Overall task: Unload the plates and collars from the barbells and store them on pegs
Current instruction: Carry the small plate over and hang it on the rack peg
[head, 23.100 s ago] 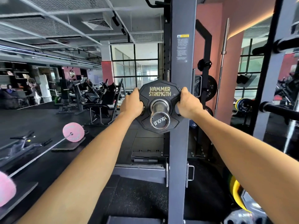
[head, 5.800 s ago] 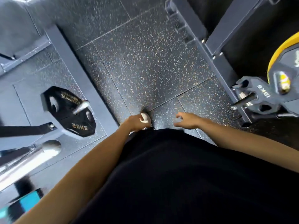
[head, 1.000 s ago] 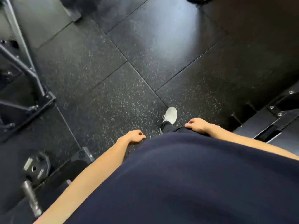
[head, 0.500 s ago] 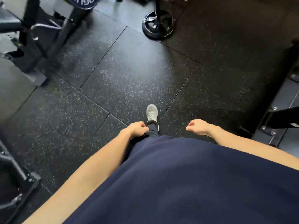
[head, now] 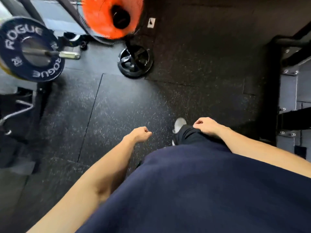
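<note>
A dark blue plate marked ROGUE [head: 32,49] sits at the upper left on a steel barbell sleeve [head: 67,54] whose end points toward me. A yellow edge shows behind it. My left hand [head: 138,134] hangs in front of me with loosely curled fingers and holds nothing. My right hand [head: 207,126] hangs the same way beside my dark trouser leg. Both hands are well away from the plate, over the speckled rubber floor.
An orange fan [head: 112,15] on a round black base [head: 135,62] stands at the top centre. A dark rack frame with bolted feet [head: 289,101] runs along the right edge. Black equipment and a metal handle [head: 16,111] fill the left side.
The view has moved forward: the ROGUE plate, barbell end and orange fan have come into sight at the top. Both hands still hang loose and hold nothing.
</note>
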